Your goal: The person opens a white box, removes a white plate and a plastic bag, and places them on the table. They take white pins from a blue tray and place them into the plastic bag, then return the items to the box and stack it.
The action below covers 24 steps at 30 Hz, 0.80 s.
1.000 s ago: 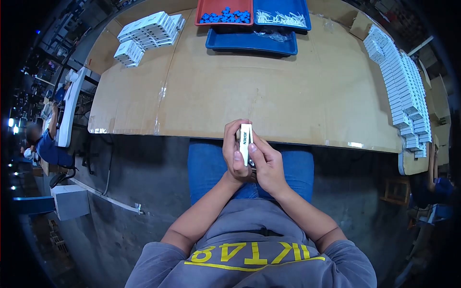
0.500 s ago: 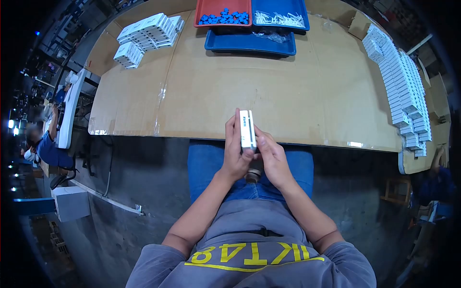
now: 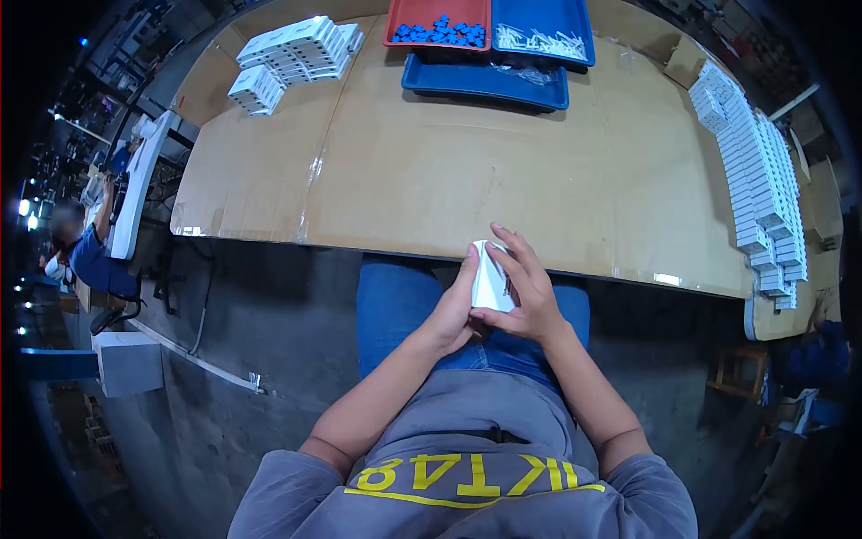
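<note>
Between my two hands, just off the table's front edge and above my lap, is a small white box-shaped piece [image 3: 489, 284]. My left hand [image 3: 453, 310] grips its left side, with the thumb along the upper edge. On the other side my right hand [image 3: 532, 295] has its thumb at the near end and its fingers bent over the right side, which covers part of the piece. A plain pale face points up at the camera. What exactly the piece is, I cannot make out.
A cardboard-covered table [image 3: 404, 180] lies ahead. At its back stand a red tray [image 3: 486, 18] of blue parts, a blue tray [image 3: 588, 45] of white sticks, and a lower blue tray [image 3: 476, 88]. White blocks are stacked left [image 3: 296, 49] and right [image 3: 750, 162]. A person [image 3: 94, 260] sits far left.
The white piece has turned from its narrow printed side to a plain broad face and shifted slightly right and nearer me. My right fingers have moved over it. The view has shifted a little.
</note>
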{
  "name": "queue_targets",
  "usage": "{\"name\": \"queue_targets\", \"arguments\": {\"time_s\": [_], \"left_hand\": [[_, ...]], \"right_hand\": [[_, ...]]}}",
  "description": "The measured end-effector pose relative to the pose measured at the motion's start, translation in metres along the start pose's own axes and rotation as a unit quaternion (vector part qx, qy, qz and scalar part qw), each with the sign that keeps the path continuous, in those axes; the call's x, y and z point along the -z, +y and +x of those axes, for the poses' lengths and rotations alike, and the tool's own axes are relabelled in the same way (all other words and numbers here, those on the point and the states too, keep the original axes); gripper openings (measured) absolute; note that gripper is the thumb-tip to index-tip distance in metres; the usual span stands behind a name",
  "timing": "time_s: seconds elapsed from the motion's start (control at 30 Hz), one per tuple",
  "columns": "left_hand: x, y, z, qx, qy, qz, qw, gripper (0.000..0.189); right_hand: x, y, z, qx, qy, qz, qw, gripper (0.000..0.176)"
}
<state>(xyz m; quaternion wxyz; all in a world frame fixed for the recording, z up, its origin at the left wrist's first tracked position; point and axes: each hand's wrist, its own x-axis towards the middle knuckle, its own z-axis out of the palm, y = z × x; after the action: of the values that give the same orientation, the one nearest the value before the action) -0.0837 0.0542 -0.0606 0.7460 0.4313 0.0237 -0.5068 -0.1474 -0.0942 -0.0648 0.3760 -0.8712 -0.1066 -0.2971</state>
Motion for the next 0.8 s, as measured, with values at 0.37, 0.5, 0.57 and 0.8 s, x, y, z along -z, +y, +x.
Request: {"name": "queue_targets", "arguments": {"time_s": [0.37,0.5,0.57,0.8], "left_hand": [[-0.007,-0.008,-0.019,-0.004,0.019,0.018,1.000,0.059],[-0.004,-0.009,-0.024,-0.010,-0.020,-0.001,1.000,0.055],[-0.001,-0.012,-0.025,-0.017,-0.030,-0.009,0.999,0.055],[-0.009,-0.005,-0.036,-0.021,-0.008,-0.034,0.999,0.055]], "right_hand": [[-0.012,-0.007,-0.021,0.031,0.062,0.067,0.995,0.080],[-0.011,-0.014,-0.022,0.036,0.073,0.072,0.994,0.078],[-0.012,-0.016,-0.024,0.034,0.076,0.078,0.993,0.077],[-0.022,-0.020,-0.029,0.013,0.094,0.120,0.988,0.076]]}}
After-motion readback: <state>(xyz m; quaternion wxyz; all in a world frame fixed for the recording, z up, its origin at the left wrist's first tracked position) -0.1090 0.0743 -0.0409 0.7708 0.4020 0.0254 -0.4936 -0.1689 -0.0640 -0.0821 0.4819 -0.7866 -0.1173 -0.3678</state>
